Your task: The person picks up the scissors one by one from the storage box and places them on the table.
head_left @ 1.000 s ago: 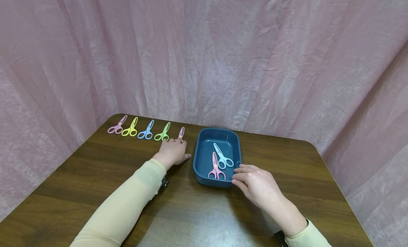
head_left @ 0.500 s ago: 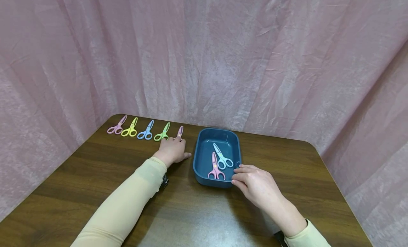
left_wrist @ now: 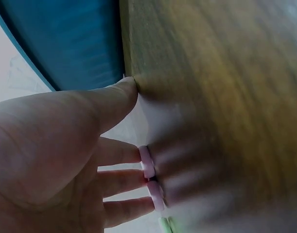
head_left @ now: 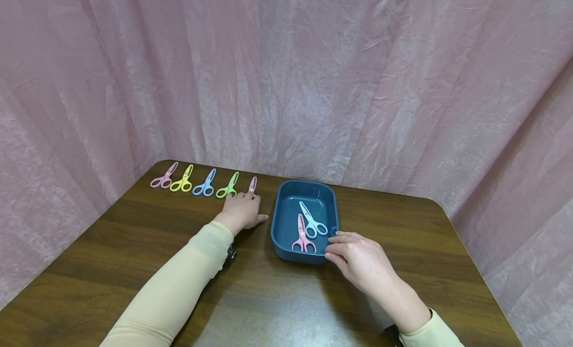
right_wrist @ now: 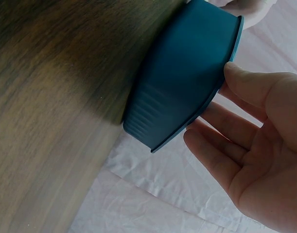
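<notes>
My left hand (head_left: 241,213) lies over the handles of a pair of pink scissors (head_left: 252,184) at the right end of a row. In the left wrist view its straight fingertips touch the pink handle loops (left_wrist: 147,162), the thumb held apart near the box. A dark blue box (head_left: 275,213) stands to the right of that hand, holding light blue scissors (head_left: 315,227) and another pink pair (head_left: 302,235). My right hand (head_left: 362,260) holds the box's near right corner, thumb and fingers on the rim, as the right wrist view (right_wrist: 279,126) also shows.
Left of the pink pair, the row continues with green scissors (head_left: 228,186), blue scissors (head_left: 205,184), yellow scissors (head_left: 182,180) and mauve scissors (head_left: 164,177). They lie on a brown wooden table (head_left: 268,307) whose far edge meets a pink curtain (head_left: 304,88).
Under my left fingers the pink scissors have shifted slightly away and to the left, then stayed put. The right hand and box are practically unmoved.
</notes>
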The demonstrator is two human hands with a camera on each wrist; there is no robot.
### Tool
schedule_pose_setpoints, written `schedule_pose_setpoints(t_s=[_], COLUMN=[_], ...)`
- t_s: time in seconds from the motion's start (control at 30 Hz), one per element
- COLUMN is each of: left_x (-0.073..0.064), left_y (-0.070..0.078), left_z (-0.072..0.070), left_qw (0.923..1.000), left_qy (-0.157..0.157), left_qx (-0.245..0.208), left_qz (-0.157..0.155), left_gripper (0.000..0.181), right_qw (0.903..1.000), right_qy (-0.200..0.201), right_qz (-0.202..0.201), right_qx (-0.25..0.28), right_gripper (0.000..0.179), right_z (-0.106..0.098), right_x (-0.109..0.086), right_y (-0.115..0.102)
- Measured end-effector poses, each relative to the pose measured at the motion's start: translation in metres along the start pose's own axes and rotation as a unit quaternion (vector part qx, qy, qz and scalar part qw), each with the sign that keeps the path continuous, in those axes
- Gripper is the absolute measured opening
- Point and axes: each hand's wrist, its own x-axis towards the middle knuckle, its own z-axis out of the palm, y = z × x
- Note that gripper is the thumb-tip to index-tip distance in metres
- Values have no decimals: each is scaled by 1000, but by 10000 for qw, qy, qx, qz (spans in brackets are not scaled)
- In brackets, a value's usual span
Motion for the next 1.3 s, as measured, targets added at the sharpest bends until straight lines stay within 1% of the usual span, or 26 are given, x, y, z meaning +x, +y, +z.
schedule_pose_setpoints(t_s=[0.23, 0.53, 0.6, 0.77, 0.83, 0.93, 1.07, 1.17, 1.3], left_x=[-1, 1, 10, 12, 4, 1, -5, -11, -19], left_y=[1, 2, -3, -3, 2, 4, 7, 11, 17], left_z=[-1, -2, 8, 6, -5, -8, -15, -23, -30], left_qw=[10000, 10000, 9999, 9998, 9998, 9993, 9971, 9950, 9924], left_qy=[-8, -70, 59, 68, -26, 207, 649, 883, 1149], left_qx=[6, 63, 86, 127, 151, 210, 316, 397, 354], left_qz=[-8, 4, 73, 136, 138, 228, 259, 246, 273], left_gripper=[75, 73, 74, 74, 73, 71, 64, 61, 60], right_qw=[10000, 10000, 10000, 9999, 9999, 9999, 9998, 9998, 9998], right_qy=[-25, -55, -65, -100, -118, -145, -160, -170, -172], right_qz=[7, 4, 12, 51, 59, 72, 81, 86, 93], right_qx=[5, 16, 24, 32, 35, 35, 35, 42, 45], right_gripper=[16, 16, 16, 16, 17, 18, 18, 17, 17], right_z=[0, 0, 0, -1, -1, -1, -2, -2, -1], right_x=[0, 1, 2, 1, 1, 1, 2, 2, 1], right_y=[0, 1, 1, 0, -1, -1, 0, 1, 1])
